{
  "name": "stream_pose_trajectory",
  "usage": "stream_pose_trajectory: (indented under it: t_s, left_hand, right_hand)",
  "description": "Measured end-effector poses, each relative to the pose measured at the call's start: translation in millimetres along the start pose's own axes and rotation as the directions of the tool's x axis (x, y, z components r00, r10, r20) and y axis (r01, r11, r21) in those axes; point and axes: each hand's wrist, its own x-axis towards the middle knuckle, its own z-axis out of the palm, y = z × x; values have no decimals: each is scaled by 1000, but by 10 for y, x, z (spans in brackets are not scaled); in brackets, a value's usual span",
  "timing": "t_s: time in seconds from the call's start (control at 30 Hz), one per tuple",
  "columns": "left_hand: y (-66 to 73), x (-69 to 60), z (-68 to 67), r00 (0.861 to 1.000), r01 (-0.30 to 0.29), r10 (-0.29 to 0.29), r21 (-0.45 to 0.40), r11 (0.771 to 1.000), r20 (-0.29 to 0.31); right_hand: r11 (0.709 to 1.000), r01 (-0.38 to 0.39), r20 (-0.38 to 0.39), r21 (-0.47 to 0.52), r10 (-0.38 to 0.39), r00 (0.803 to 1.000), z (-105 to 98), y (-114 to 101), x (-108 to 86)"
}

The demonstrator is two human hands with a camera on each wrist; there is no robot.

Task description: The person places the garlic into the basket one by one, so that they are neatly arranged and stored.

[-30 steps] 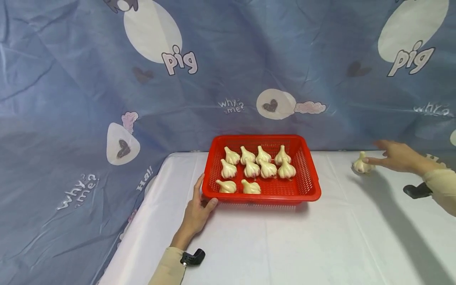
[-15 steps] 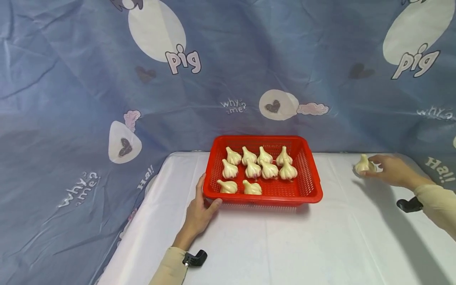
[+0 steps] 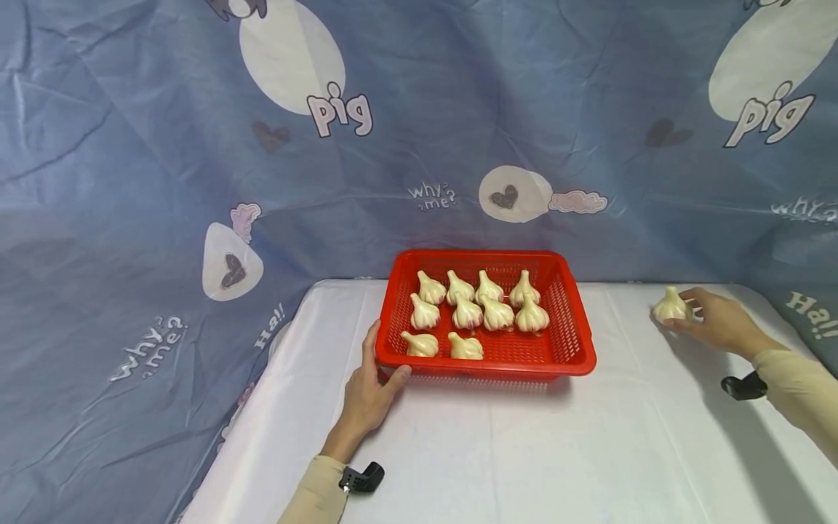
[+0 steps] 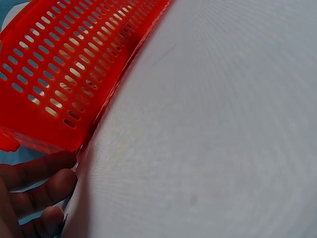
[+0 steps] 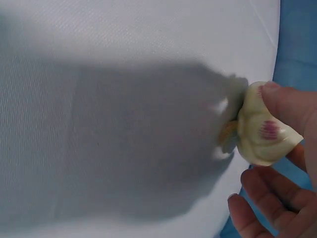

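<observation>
A red basket with perforated walls stands on the white-covered table, holding several garlic bulbs in rough rows. My left hand holds its near left corner, thumb at the front rim and fingers along the left side. The left wrist view shows some curled fingertips beside the basket's corner. Far to the right, my right hand pinches a single garlic bulb between thumb and fingers. That garlic bulb is cream with purple patches. Whether it touches the table cannot be told.
A blue printed cloth hangs behind the table and runs down its left side. White cloth covers the tabletop, which spreads in front of the basket and between it and my right hand. The table's far edge lies just behind the garlic bulb.
My right hand has come down onto the garlic bulb at the right and now grips it. My left hand has stayed at the basket's corner. The head view has shifted slightly.
</observation>
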Motion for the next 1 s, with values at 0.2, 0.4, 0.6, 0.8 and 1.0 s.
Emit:
stream_pose_trajectory:
  t_s: [0.2, 0.4, 0.6, 0.8, 1.0]
  left_hand:
    - [5, 11, 11, 1000, -11, 12, 45, 999, -10]
    - [3, 7, 3, 999, -13, 15, 71, 997, -29]
    - [-1, -2, 0, 1000, 0, 3, 80, 997, -29]
    - [3, 6, 3, 999, 5, -2, 90, 996, -32]
    - [11, -9, 15, 999, 9, -5, 92, 996, -40]
  right_hand:
    - [996, -78, 44, 34, 76, 996, 2, 37, -21]
    - [993, -109, 57, 53, 106, 993, 27, 39, -14]
    - [989, -134, 80, 59, 129, 988, 42, 23, -24]
    - [989, -140, 63, 46, 137, 989, 59, 16, -13]
    - [991, -135, 70, 20, 133, 989, 80, 36, -16]
